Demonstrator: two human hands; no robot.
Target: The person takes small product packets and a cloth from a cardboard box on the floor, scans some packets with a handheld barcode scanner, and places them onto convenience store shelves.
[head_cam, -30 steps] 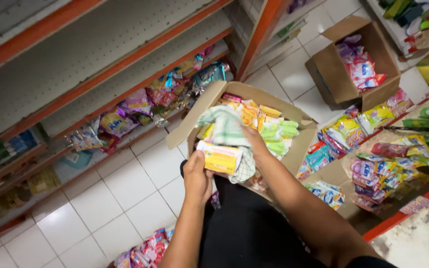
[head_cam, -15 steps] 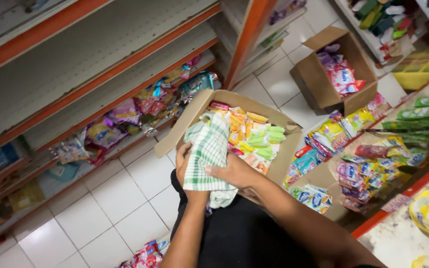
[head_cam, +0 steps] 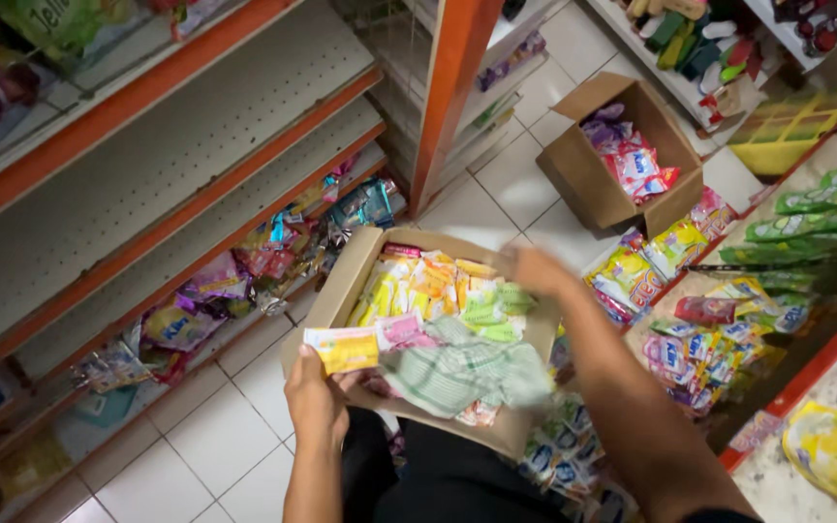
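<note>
Packets fill the open brown cardboard box (head_cam: 341,291) resting against the person's lap: yellow, orange, green and pink snack sachets stacked in rows. The left hand (head_cam: 317,399) grips a flat yellow-and-orange sachet (head_cam: 343,349) at the box's near left corner, fingers closed around its edge. Beside it a green-and-white checked cloth (head_cam: 462,373) lies draped across the near part of the box. The right hand (head_cam: 533,269) is stretched over the far right rim, blurred; whether it is open or closed cannot be told, and it seems to carry nothing. The step in hand looks like picking sachets out of the box one at a time. A next move with the sachet would call for a firm pinch and a clear path past the cloth. Farther out, the lowest orange-edged metal shelf (head_cam: 196,232) holds more shiny packets, and a second smaller cardboard box (head_cam: 578,179) of pink packets stands on the white tiled floor (head_cam: 234,446).
</note>
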